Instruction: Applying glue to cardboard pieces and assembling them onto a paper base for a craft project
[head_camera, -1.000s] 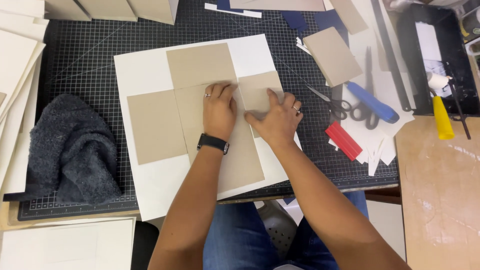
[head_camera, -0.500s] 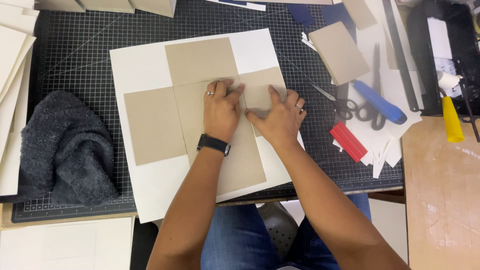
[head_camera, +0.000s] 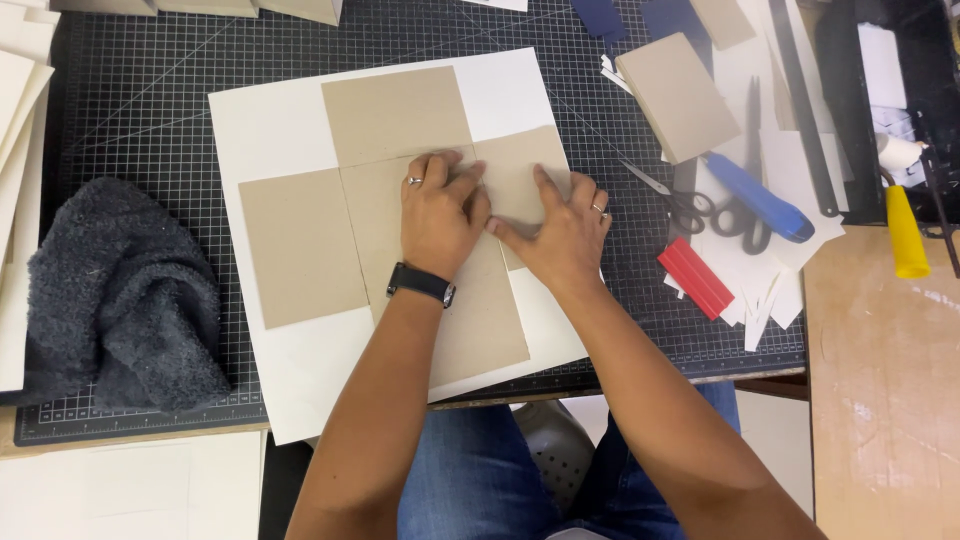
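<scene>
A large cream sheet (head_camera: 275, 120) lies on a black gridded cutting mat (head_camera: 150, 110). Several tan cardboard squares (head_camera: 300, 245) sit on it in a cross shape. My left hand (head_camera: 440, 215), with a ring and a black wristwatch, presses flat on the middle square. My right hand (head_camera: 560, 235) presses with spread fingers on the right-hand tan square (head_camera: 515, 165), just beside my left hand. Neither hand grips anything.
A dark grey knitted cloth (head_camera: 110, 300) lies at the mat's left. At right are scissors (head_camera: 700, 210), a blue-handled tool (head_camera: 760, 197), a red strip (head_camera: 695, 278), a tan board (head_camera: 678, 95), white paper scraps (head_camera: 770, 300) and a yellow tool (head_camera: 905, 235). A wooden surface (head_camera: 880, 400) is at lower right.
The view has shifted slightly. Both hands stay pressed on the tan squares, with only small finger movements.
</scene>
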